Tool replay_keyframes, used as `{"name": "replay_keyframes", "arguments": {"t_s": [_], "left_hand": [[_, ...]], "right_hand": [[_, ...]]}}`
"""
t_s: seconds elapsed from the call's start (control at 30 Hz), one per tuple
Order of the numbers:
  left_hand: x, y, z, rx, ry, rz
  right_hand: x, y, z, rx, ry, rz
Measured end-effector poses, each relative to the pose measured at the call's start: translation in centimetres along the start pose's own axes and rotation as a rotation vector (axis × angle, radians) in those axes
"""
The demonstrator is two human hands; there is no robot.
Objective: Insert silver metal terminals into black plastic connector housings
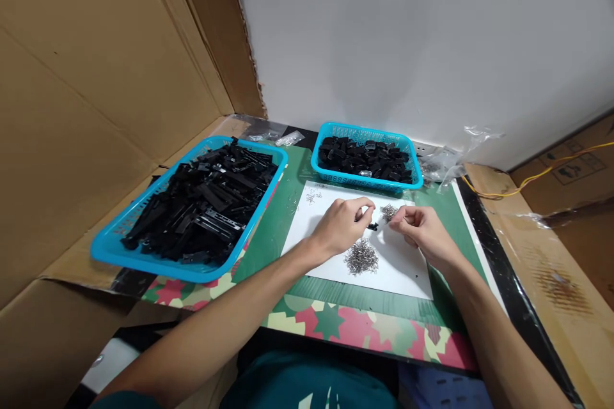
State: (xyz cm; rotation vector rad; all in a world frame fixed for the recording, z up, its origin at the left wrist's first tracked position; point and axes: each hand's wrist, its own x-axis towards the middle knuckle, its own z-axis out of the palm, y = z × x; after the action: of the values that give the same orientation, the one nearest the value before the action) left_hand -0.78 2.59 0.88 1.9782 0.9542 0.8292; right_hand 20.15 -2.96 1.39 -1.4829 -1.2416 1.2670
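My left hand [343,225] is closed around a small black plastic part [373,227], whose end sticks out past the fingers over the white sheet [398,262]. Just to its right, my right hand [419,228] has its thumb and forefinger pinched together; whatever is between them is too small to make out. Behind the fingertips lies a small heap of tiny metal pieces [388,212]. A larger pile of similar shiny metal pieces [361,257] sits on the sheet below my left hand.
A large blue basket [110,249] full of long black parts stands on the left. Behind the sheet is a smaller blue basket [364,181] of short black pieces. Clear plastic bags [439,163] lie at the back right, near a yellow cable [522,190]. Cardboard [96,64] walls the left side.
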Motion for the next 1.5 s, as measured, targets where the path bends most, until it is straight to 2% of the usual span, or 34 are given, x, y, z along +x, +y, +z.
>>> {"name": "replay_keyframes", "arguments": {"t_s": [0.17,0.3,0.43,0.57,0.67,0.83,1.13,1.27,1.5], "left_hand": [[0.0,0.3,0.1,-0.012,-0.062,0.043],[0.4,-0.1,0.2,-0.085,-0.04,0.028],[0.7,-0.3,0.1,-0.101,-0.059,0.07],[0.6,0.0,-0.4,-0.108,-0.134,0.014],[0.4,0.3,-0.8,-0.085,-0.182,0.05],[0.3,0.5,-0.8,-0.079,-0.149,0.106],[0.2,-0.2,-0.1,-0.055,-0.186,0.145],[0.3,-0.6,0.1,0.017,-0.241,0.226],[0.2,-1.5,0.5,0.209,-0.261,0.413]], "right_hand": [[-0.1,-0.2,0.1,0.039,0.005,0.026],[0.0,-0.2,-0.2,0.066,0.052,0.011],[0.0,-0.2,-0.4,0.094,0.072,-0.004],[0.0,-0.6,-0.7,0.13,0.055,0.016],[0.0,-0.8,-0.8,0.178,0.038,0.044],[0.0,-0.8,-0.8,0.202,-0.016,0.069],[0.1,-0.4,-0.7,0.087,0.0,0.07],[0.2,0.0,-0.7,0.001,-0.005,0.097],[0.5,0.5,-0.6,-0.181,0.018,0.175]]}}
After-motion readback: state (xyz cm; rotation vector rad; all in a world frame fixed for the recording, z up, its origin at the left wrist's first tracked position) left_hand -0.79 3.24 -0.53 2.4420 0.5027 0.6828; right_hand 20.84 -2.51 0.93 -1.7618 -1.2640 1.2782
